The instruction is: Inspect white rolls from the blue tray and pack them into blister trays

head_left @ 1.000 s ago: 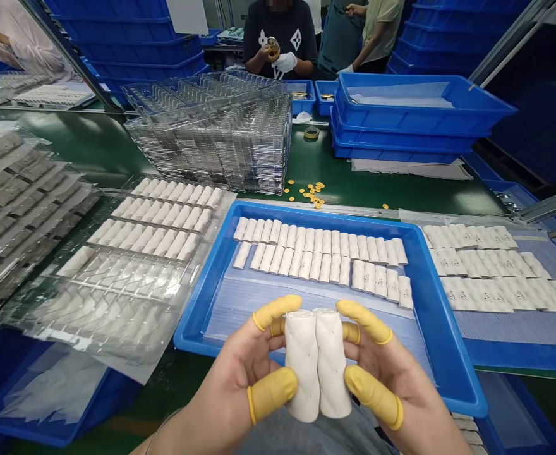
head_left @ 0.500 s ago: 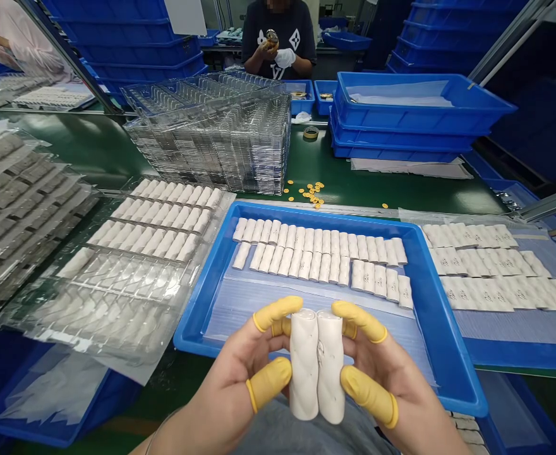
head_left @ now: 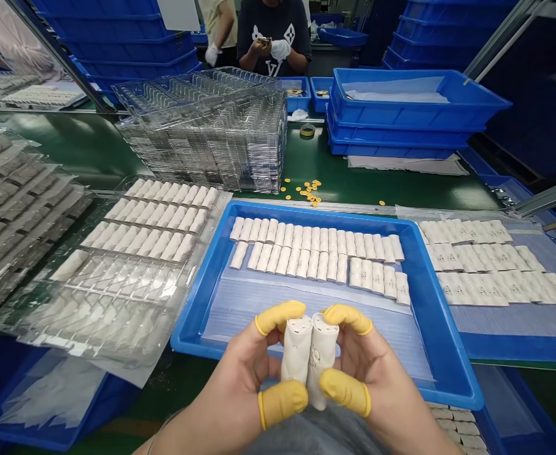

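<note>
Two white wavy-sided cylinders stand side by side between my hands, above the near edge of a blue tray [head_left: 330,392]. Yellow finger cots cover my thumbs and forefingers. My left hand [head_left: 247,366] is closed on the left cylinder [head_left: 297,351], thumb low on its front and forefinger at its top rim. In my right hand [head_left: 370,370] is the right cylinder [head_left: 324,347], which bears dark script lettering. Small holes show in both top ends. Inside the tray, rows of similar cylinders [head_left: 301,262] lie on a pale sheet.
To the left, a clear plastic tray [head_left: 121,309] holds several rows of white cylinders. Behind it rises a stack of clear trays [head_left: 211,145]. Blue bins [head_left: 415,136] and loose yellow discs [head_left: 312,189] are farther back. More cylinders [head_left: 491,262] lie right. A co-worker [head_left: 273,38] faces me.
Both cylinders have tilted so their holed top ends show more. My right thumb has shifted left across its cylinder. Another person has come into view behind the co-worker.
</note>
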Available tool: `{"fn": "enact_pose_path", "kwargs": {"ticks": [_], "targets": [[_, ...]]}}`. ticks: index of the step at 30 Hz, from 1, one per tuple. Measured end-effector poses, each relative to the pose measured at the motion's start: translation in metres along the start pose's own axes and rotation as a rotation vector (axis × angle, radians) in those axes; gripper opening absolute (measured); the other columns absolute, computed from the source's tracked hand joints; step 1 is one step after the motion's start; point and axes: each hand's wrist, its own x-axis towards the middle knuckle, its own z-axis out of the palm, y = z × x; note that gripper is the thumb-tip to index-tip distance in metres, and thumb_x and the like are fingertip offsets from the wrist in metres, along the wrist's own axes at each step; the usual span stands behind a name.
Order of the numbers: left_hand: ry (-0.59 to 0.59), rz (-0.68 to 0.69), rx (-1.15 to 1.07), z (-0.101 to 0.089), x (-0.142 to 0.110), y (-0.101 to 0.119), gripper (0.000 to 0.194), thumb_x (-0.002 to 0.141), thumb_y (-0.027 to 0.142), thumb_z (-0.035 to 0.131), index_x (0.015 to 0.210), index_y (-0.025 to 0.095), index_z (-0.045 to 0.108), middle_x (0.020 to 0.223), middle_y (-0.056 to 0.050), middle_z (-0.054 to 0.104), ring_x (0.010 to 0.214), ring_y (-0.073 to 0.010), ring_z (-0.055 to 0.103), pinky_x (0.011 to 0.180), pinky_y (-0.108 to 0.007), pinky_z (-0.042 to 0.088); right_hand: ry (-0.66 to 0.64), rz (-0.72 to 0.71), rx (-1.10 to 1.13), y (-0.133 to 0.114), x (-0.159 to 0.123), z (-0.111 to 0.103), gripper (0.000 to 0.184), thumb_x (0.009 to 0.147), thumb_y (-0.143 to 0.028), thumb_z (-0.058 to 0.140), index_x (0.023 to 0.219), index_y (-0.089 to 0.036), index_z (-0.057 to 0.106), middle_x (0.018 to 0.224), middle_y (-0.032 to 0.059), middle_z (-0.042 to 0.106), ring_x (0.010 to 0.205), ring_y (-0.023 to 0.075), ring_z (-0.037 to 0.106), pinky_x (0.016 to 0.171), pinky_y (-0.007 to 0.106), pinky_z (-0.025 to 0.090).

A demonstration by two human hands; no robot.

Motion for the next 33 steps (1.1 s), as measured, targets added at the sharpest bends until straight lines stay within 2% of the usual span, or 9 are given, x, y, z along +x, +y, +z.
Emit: {"fn": "enact_pose_path", "kwargs": {"ticks": [2, 5, 9, 11, 15, 18, 22, 26, 33], "targets": [[-0.029, -0.007, -0.039, 0.001, -0.001, 0.001, 0.055, 0.086, 0.02, 0.075, 0.133, 0.044, 0.059, 0.112, -0.002, 0.063, 0.085, -0.0147, 0.068, 0.079, -0.029, 0.055, 0.0, 0.009, -0.01, -0.001, -0.001, -0.001, 0.041, 0.083, -0.033, 0.083, 0.118, -0.043, 0.064, 0.108, -0.0028, 0.065, 0.065, 0.0109, 0.065, 0.059, 0.025, 0.055], [-0.033, 0.009, -0.069, 0.002, -0.001, 0.004, 0.054, 0.089, 0.019, 0.071, 0.136, 0.041, 0.057, 0.105, -0.001, 0.065, 0.082, -0.0125, 0.067, 0.077, -0.026, 0.053, 0.009, -0.006, -0.061, -0.003, -0.002, -0.005, 0.039, 0.091, -0.034, 0.076, 0.126, -0.042, 0.061, 0.113, 0.001, 0.068, 0.088, 0.0181, 0.068, 0.075, 0.031, 0.058], [0.015, 0.006, -0.058, 0.0, -0.001, 0.006, 0.05, 0.091, 0.021, 0.068, 0.137, 0.038, 0.058, 0.124, -0.004, 0.066, 0.103, -0.0179, 0.064, 0.089, -0.029, 0.052, 0.039, 0.001, -0.094, -0.006, -0.005, -0.005, 0.037, 0.094, -0.039, 0.071, 0.129, -0.04, 0.061, 0.118, 0.0033, 0.07, 0.114, 0.024, 0.064, 0.093, 0.038, 0.054], [0.022, 0.005, -0.054, -0.002, -0.001, 0.005, 0.049, 0.092, 0.024, 0.066, 0.138, 0.037, 0.057, 0.127, -0.004, 0.067, 0.113, -0.0219, 0.061, 0.095, -0.033, 0.05, 0.046, -0.007, -0.1, -0.005, -0.007, -0.004, 0.038, 0.093, -0.04, 0.071, 0.13, -0.041, 0.06, 0.121, 0.0035, 0.07, 0.113, 0.0237, 0.065, 0.09, 0.036, 0.055], [0.079, -0.023, 0.002, -0.004, -0.004, -0.002, 0.051, 0.095, 0.031, 0.061, 0.144, 0.034, 0.05, 0.131, -0.007, 0.067, 0.123, -0.0301, 0.059, 0.106, -0.048, 0.044, 0.077, 0.006, -0.189, 0.003, -0.014, -0.002, 0.045, 0.094, -0.041, 0.07, 0.135, -0.046, 0.054, 0.126, 0.003, 0.068, 0.084, 0.0165, 0.07, 0.075, 0.031, 0.059], [0.171, -0.035, 0.177, -0.006, -0.006, -0.012, 0.056, 0.095, 0.034, 0.062, 0.148, 0.036, 0.044, 0.135, -0.008, 0.066, 0.124, -0.0312, 0.06, 0.105, -0.049, 0.047, 0.127, -0.01, -0.314, 0.01, -0.016, -0.004, 0.042, 0.095, -0.042, 0.068, 0.135, -0.046, 0.055, 0.123, 0.0034, 0.068, 0.089, 0.0189, 0.071, 0.084, 0.036, 0.061], [0.267, 0.166, 0.489, -0.008, -0.001, -0.021, 0.048, 0.085, 0.027, 0.076, 0.129, 0.038, 0.062, 0.112, -0.002, 0.075, 0.102, -0.0229, 0.07, 0.087, -0.033, 0.058, 0.071, -0.179, -0.445, 0.013, -0.012, -0.007, 0.035, 0.101, -0.033, 0.06, 0.133, -0.044, 0.057, 0.121, 0.0036, 0.064, 0.108, 0.0232, 0.067, 0.097, 0.041, 0.059], [0.202, 0.337, 0.6, -0.007, 0.005, -0.019, 0.043, 0.083, 0.013, 0.075, 0.117, 0.039, 0.07, 0.097, 0.004, 0.078, 0.083, -0.0145, 0.073, 0.076, -0.022, 0.06, 0.03, -0.346, -0.579, 0.01, -0.005, -0.008, 0.032, 0.101, -0.024, 0.058, 0.129, -0.041, 0.062, 0.11, 0.0023, 0.059, 0.105, 0.0193, 0.065, 0.093, 0.031, 0.06], [0.101, 0.519, 0.684, -0.008, 0.009, -0.008, 0.056, 0.079, 0.001, 0.074, 0.123, 0.036, 0.069, 0.113, 0.001, 0.079, 0.103, -0.0177, 0.074, 0.092, -0.025, 0.058, 0.05, -0.519, -0.701, 0.009, 0.002, -0.009, 0.026, 0.099, -0.021, 0.064, 0.118, -0.038, 0.068, 0.102, 0.0004, 0.069, 0.093, 0.0157, 0.067, 0.085, 0.024, 0.06]]}}
